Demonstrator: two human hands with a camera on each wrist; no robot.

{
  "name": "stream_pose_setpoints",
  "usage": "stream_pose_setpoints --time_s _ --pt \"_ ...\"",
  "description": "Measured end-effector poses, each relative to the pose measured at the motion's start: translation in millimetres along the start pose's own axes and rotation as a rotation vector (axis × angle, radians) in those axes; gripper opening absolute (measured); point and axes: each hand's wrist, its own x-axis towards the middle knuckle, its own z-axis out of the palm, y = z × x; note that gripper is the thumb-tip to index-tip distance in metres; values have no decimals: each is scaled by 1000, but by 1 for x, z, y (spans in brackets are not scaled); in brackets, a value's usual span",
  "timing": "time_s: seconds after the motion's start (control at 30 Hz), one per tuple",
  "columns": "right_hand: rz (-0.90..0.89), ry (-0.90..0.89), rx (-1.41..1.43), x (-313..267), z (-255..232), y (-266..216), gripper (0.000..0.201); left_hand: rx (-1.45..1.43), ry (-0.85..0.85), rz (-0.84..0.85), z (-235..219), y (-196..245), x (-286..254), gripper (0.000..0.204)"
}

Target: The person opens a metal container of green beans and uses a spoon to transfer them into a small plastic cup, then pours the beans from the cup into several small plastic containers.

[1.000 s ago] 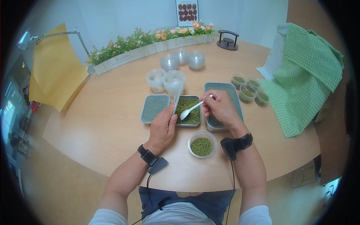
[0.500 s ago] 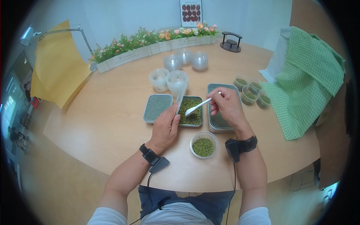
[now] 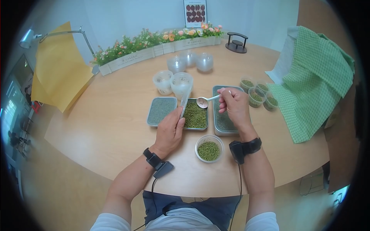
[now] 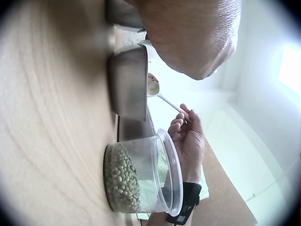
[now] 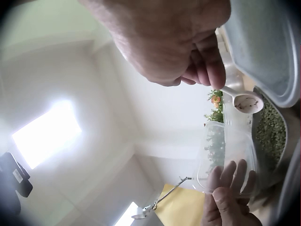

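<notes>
My left hand (image 3: 169,127) holds a clear plastic lid (image 3: 186,98) on edge, thumb on one side and fingers behind it, at the left side of a metal tin (image 3: 207,124) of green mung beans (image 3: 195,115). Pinched by its handle in my right hand (image 3: 237,109), a white spoon (image 3: 202,102) hangs over the tin's far right corner. In the right wrist view, the spoon's bowl (image 5: 248,104) shows a few dark reddish bits. Nearer to me stands a clear plastic cup (image 3: 198,153), partly filled with mung beans, also seen from the side in the left wrist view.
Lidded tins flank the open one, at left (image 3: 162,111) and right (image 3: 226,120). Behind are stacked clear cups (image 3: 163,82) and flower boxes (image 3: 131,59). Several small cups with beans (image 3: 255,97) stand at right beside a green checked cloth (image 3: 308,84).
The spoon has risen from over the middle of the beans to the tin's far right corner, and its bowl has turned to face me. My left hand keeps the lid in place.
</notes>
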Motion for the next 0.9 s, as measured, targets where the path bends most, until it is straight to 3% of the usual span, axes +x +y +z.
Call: stream_pose_setpoints --time_s 0.23,0.4,0.63,0.9 --pt "127 -125 -13 -5 14 14 26 -7 -4 -17 0 1 0 35" --pt "267 12 184 4 -1 19 23 -13 -5 -19 -1 2 0 34" --pt "340 74 370 16 -27 21 22 5 -15 29 1 -2 1 33" --pt "442 -163 574 23 -57 14 26 93 -30 105 4 0 1 32"
